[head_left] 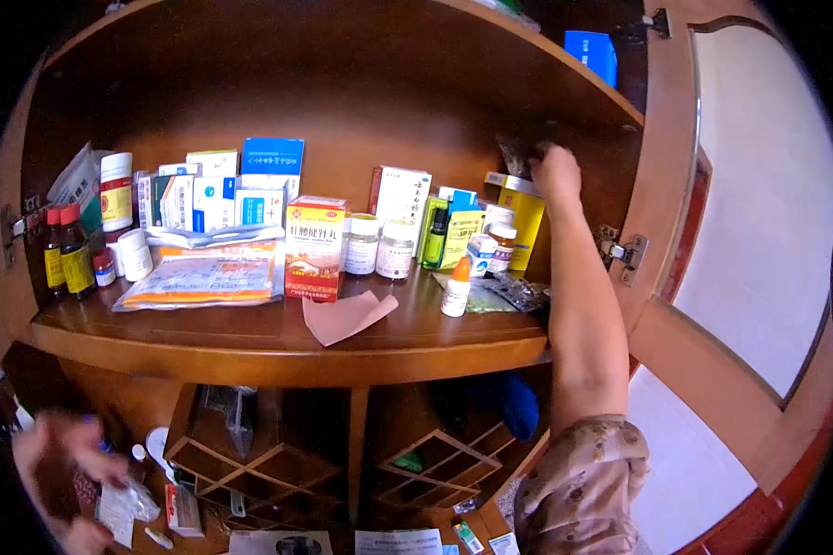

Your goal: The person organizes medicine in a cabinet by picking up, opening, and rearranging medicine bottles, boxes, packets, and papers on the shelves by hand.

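My right hand point(557, 173) reaches up into the right side of the cabinet shelf, its fingers closed at a dark, crinkled see-through packet point(513, 155). Just below stands a tall yellow box point(528, 222), partly hidden by small jars. Down at the lower left, my left hand point(69, 453) is smeared by motion. Close to its fingertips lies a piece of clear plastic point(139, 501), and I cannot tell whether the hand grips it. A small white box with red print point(183, 511) stands to the right of that hand.
The wooden shelf point(185, 331) carries medicine boxes, bottles and packets. At its front are a red-and-yellow box point(315, 248), a pink paper point(347, 317) and an orange-capped dropper bottle point(454, 291). An open door point(759, 185) stands at right; lattice racks point(268, 467) sit below.
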A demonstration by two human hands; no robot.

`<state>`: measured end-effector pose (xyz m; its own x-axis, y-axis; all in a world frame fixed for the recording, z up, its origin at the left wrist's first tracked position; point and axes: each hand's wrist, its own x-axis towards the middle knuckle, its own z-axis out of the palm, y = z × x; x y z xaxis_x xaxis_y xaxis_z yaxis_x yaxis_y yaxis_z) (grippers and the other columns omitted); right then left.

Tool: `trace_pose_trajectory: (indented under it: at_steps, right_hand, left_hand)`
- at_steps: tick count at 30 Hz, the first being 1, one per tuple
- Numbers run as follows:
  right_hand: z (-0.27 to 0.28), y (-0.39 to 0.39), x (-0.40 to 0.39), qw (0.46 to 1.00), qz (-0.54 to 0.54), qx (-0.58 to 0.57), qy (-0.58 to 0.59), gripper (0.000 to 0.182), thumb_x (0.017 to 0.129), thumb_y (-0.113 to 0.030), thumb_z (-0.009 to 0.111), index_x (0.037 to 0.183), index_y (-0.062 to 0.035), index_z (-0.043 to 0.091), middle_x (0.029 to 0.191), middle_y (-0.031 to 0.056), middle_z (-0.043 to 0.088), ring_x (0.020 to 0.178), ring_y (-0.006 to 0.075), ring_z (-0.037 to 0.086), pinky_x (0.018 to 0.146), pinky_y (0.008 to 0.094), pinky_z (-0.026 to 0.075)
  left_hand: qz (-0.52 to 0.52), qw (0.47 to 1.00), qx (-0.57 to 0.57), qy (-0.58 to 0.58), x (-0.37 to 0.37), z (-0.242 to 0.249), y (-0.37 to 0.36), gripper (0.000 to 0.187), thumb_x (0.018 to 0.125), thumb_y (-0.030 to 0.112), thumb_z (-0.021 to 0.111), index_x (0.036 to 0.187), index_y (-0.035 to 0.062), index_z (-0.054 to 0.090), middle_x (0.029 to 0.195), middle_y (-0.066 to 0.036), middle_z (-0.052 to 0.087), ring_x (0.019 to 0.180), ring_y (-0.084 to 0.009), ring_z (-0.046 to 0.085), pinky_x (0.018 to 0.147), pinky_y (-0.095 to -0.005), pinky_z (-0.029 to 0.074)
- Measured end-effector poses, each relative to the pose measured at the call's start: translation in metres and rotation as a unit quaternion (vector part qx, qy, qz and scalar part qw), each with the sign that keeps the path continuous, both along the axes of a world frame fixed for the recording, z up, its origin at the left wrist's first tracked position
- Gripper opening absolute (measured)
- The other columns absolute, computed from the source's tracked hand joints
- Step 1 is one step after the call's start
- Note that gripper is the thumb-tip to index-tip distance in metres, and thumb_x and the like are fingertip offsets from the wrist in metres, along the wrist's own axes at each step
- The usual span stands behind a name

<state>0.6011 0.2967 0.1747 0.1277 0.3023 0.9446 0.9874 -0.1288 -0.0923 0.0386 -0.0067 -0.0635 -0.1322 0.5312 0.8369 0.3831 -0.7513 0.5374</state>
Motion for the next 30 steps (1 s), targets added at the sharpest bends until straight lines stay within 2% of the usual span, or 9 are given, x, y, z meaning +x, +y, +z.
trace_pose_trajectory:
  at_steps: [3, 6, 7, 9, 16, 17, 21, 26, 30]
  right_hand:
    - [0.002, -0.020, -0.027, 0.998, 0.017, -0.058, 0.015, 0.030, 0.084, -0.037, 0.061, 0.104, -0.0161, 0.068, 0.102, 0.0136, 0.066, 0.095, 0.0297, 0.063, 0.082, 0.0416, 0.050]
    - [-0.003, 0.001, -0.054, 0.963, 0.219, -0.153, -0.040, 0.028, 0.089, -0.034, 0.056, 0.105, -0.0149, 0.070, 0.101, 0.0163, 0.066, 0.084, 0.0232, 0.063, 0.074, 0.0372, 0.048]
    - [0.001, 0.016, -0.037, 0.947, 0.258, -0.190, -0.034, 0.036, 0.088, -0.038, 0.056, 0.113, -0.0138, 0.065, 0.096, 0.0200, 0.066, 0.086, 0.0304, 0.063, 0.077, 0.0398, 0.048]
    - [-0.003, 0.019, -0.029, 0.945, 0.256, -0.198, -0.052, 0.037, 0.089, -0.038, 0.056, 0.109, -0.0085, 0.065, 0.094, 0.0211, 0.066, 0.084, 0.0309, 0.063, 0.077, 0.0402, 0.048]
    - [0.018, -0.028, -0.025, 0.979, 0.160, -0.085, -0.093, 0.050, 0.090, -0.039, 0.056, 0.094, 0.0102, 0.065, 0.088, 0.0250, 0.066, 0.077, 0.0328, 0.062, 0.075, 0.0414, 0.047]
    - [0.021, -0.043, -0.034, 0.966, 0.234, -0.065, -0.090, 0.048, 0.090, -0.038, 0.056, 0.097, 0.0085, 0.065, 0.090, 0.0263, 0.065, 0.078, 0.0345, 0.062, 0.076, 0.0413, 0.047]
    - [0.031, -0.101, -0.094, 0.960, 0.208, 0.030, -0.187, 0.040, 0.091, -0.028, 0.058, 0.097, 0.0105, 0.065, 0.092, 0.0252, 0.065, 0.081, 0.0325, 0.062, 0.078, 0.0381, 0.048]
    - [-0.021, -0.204, -0.172, 0.912, 0.298, 0.081, -0.269, 0.024, 0.091, -0.014, 0.058, 0.097, 0.0082, 0.066, 0.095, 0.0183, 0.067, 0.083, 0.0231, 0.062, 0.079, 0.0313, 0.051]
    - [-0.096, -0.271, -0.186, 0.881, 0.312, 0.244, -0.259, 0.024, 0.091, -0.014, 0.056, 0.087, 0.0072, 0.067, 0.078, 0.0150, 0.064, 0.066, 0.0222, 0.061, 0.056, 0.0291, 0.051]
  left_hand:
    - [0.043, 0.988, 0.025, 0.149, -0.064, -0.063, -0.034, 0.073, 0.078, 0.050, 0.067, 0.129, 0.0043, 0.040, 0.099, -0.015, 0.057, 0.068, -0.0150, 0.057, 0.058, -0.0269, 0.046]
    - [0.114, 0.983, -0.139, -0.022, -0.036, -0.093, -0.118, 0.050, 0.077, 0.036, 0.069, 0.107, -0.0020, 0.057, 0.096, -0.016, 0.060, 0.081, -0.0237, 0.061, 0.077, -0.0336, 0.049]
    - [0.142, 0.966, -0.186, -0.109, -0.024, -0.092, -0.123, 0.038, 0.079, 0.024, 0.067, 0.105, -0.0018, 0.058, 0.098, -0.014, 0.061, 0.087, -0.0224, 0.060, 0.081, -0.0333, 0.048]
    - [0.204, 0.934, -0.223, -0.190, -0.027, -0.109, -0.131, 0.025, 0.086, 0.012, 0.060, 0.107, -0.0015, 0.057, 0.102, -0.010, 0.062, 0.088, -0.0187, 0.061, 0.076, -0.0305, 0.049]
    - [0.279, 0.851, -0.290, -0.338, -0.063, -0.190, -0.140, 0.027, 0.091, 0.022, 0.055, 0.106, 0.0000, 0.058, 0.098, -0.008, 0.064, 0.079, -0.0168, 0.062, 0.067, -0.0287, 0.051]
    - [0.260, 0.847, -0.306, -0.348, -0.070, -0.212, -0.138, 0.026, 0.091, 0.022, 0.055, 0.105, 0.0006, 0.058, 0.097, -0.007, 0.064, 0.078, -0.0154, 0.062, 0.066, -0.0281, 0.051]
    - [0.334, 0.808, -0.392, -0.285, -0.083, -0.286, -0.123, 0.023, 0.090, 0.018, 0.057, 0.102, -0.0005, 0.062, 0.084, -0.010, 0.066, 0.072, -0.0147, 0.063, 0.061, -0.0283, 0.052]
    - [0.337, 0.751, -0.477, -0.308, -0.091, -0.341, -0.093, 0.024, 0.087, 0.020, 0.061, 0.096, -0.0015, 0.064, 0.077, -0.011, 0.066, 0.066, -0.0162, 0.063, 0.059, -0.0313, 0.051]
    - [0.381, 0.803, -0.410, -0.208, -0.106, -0.373, -0.058, 0.028, 0.083, 0.021, 0.065, 0.096, -0.0031, 0.063, 0.082, -0.015, 0.067, 0.074, -0.0220, 0.066, 0.067, -0.0338, 0.052]
